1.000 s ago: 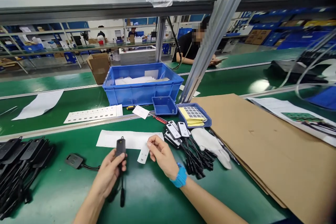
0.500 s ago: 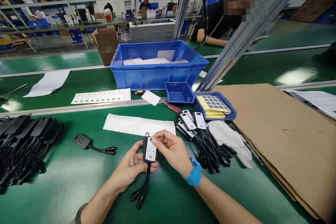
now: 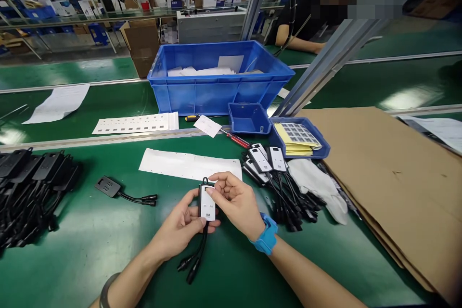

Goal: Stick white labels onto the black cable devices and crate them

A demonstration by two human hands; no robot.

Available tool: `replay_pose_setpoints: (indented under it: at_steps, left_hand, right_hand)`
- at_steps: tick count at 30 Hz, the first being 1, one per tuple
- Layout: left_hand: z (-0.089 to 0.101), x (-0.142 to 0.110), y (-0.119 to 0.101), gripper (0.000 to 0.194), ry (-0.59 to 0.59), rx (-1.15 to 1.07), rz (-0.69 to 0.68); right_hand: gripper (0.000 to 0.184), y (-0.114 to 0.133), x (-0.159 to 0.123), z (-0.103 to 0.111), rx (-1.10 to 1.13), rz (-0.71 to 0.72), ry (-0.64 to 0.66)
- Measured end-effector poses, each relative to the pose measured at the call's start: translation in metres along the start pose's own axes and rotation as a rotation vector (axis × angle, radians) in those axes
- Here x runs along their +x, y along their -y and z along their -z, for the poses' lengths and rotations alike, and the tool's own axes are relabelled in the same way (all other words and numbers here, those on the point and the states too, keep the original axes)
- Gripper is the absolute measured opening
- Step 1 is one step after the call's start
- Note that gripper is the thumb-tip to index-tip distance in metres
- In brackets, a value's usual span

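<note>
A small black control box [image 3: 207, 202] with a white label on its face stands nearly upright before me, its two connector leads [image 3: 198, 262] hanging down. My left hand [image 3: 187, 224] is closed around its left side and lower end. The thumb of my right hand [image 3: 236, 202] presses on the label's upper right part, the other fingers curled beside the box's top edge; their tips are partly hidden. To the left lies an unlabelled black box [image 3: 108, 186] with leads. Several labelled boxes [image 3: 260, 160] are heaped to the right. A white label strip [image 3: 189, 163] lies just beyond my hands.
A pile of black boxes [image 3: 46, 168] sits at far left. Beyond are a big blue bin [image 3: 216, 94], a small blue tray [image 3: 249, 122], a tray of yellow-backed sheets [image 3: 299, 137], and screwdrivers [image 3: 237, 140]. White gloves [image 3: 319, 187] and cardboard [image 3: 390, 178] lie right, beneath a metal post [image 3: 321, 74]. A co-worker's arm [image 3: 299, 42] rests behind.
The label now lies straighter along the box face, with the right thumb still at its top. Both hands keep nearly the same place. The whole view has shifted slightly.
</note>
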State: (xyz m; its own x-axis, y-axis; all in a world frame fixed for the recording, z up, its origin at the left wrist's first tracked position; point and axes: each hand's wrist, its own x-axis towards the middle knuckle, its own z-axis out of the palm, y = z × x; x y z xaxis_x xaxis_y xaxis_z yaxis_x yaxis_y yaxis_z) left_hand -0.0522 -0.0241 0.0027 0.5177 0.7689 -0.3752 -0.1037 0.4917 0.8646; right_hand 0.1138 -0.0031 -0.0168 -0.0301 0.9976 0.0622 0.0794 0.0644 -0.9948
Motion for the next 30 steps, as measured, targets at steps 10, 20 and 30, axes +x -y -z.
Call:
replay_pose_setpoints:
  at_steps: [10,20,30]
  left_hand:
    - [-0.0010,0.0000,0.0001,0.060,0.005,-0.004,-0.010]
    - [-0.0003,0.0001,0.0027,0.055,0.021,-0.004,-0.021]
    - [-0.0021,-0.0002,0.0002,0.051,0.011,0.012,-0.024]
  right_hand:
    - [0.017,-0.0027,-0.0023,-0.0015,-0.013,0.020,-0.056]
    - [0.014,-0.0013,-0.0027,-0.0015,-0.020,0.033,-0.061]
    - [0.019,0.0003,-0.0011,0.0029,-0.119,0.019,-0.035]
